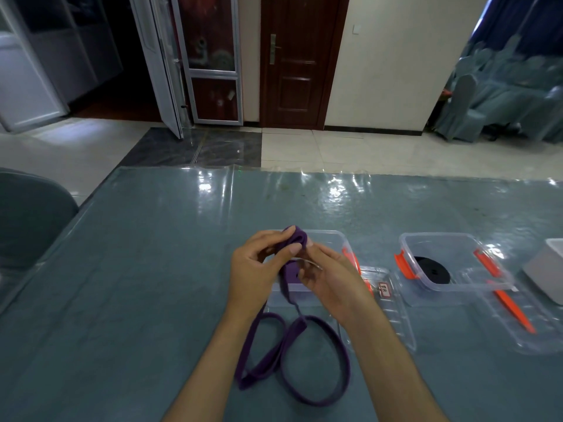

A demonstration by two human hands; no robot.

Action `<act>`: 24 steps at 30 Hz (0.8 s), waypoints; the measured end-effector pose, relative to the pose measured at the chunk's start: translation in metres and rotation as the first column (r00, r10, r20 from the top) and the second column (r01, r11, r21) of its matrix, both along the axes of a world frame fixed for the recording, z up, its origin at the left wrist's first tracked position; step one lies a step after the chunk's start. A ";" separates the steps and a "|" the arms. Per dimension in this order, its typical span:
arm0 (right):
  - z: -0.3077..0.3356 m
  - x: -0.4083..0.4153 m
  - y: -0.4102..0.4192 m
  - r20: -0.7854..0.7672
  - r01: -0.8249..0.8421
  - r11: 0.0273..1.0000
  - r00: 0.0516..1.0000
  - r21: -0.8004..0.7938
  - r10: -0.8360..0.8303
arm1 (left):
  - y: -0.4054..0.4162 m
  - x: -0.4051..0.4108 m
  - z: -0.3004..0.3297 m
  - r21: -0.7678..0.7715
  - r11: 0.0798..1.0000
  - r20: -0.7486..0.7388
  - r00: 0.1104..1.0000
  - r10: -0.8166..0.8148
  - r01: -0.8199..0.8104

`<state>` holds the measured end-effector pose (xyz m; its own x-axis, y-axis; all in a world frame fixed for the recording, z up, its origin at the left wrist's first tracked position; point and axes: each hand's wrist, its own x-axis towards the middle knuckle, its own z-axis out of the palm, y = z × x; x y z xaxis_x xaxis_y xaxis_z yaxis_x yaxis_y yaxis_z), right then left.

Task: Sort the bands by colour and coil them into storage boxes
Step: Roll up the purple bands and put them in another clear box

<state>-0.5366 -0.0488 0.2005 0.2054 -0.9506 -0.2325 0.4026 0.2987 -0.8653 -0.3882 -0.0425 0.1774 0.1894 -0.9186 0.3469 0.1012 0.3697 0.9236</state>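
Observation:
A long purple band trails in loops over the table in front of me. Its upper end is rolled into a small coil that both hands hold just above a clear storage box. My left hand pinches the coil from the left with thumb and fingers. From the right, my right hand grips the same coil. A second clear box to the right holds a coiled black band.
Two clear lids with orange clips lie near the boxes: one right of my right hand, one further right. A white box sits at the right edge. A grey chair stands at the table's left.

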 end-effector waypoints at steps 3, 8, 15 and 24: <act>0.003 -0.002 -0.004 -0.094 0.045 0.987 0.994 -0.154 -0.060 | 0.000 -0.001 0.002 -0.010 0.999 -0.010 0.999 0.045 -0.045; 0.007 -0.006 -0.010 -0.233 0.043 0.896 0.959 -0.442 -0.161 | 0.004 -0.012 0.003 0.065 0.998 -0.208 0.978 0.010 0.003; 0.006 -0.017 -0.019 -0.233 0.093 0.826 0.936 -0.556 -0.262 | -0.003 -0.023 0.005 0.077 0.994 -0.214 0.975 -0.058 0.076; 0.003 -0.008 -0.020 -0.048 0.230 0.841 0.956 -0.490 -0.289 | -0.002 -0.030 0.011 0.122 0.987 -0.299 0.952 -0.063 0.104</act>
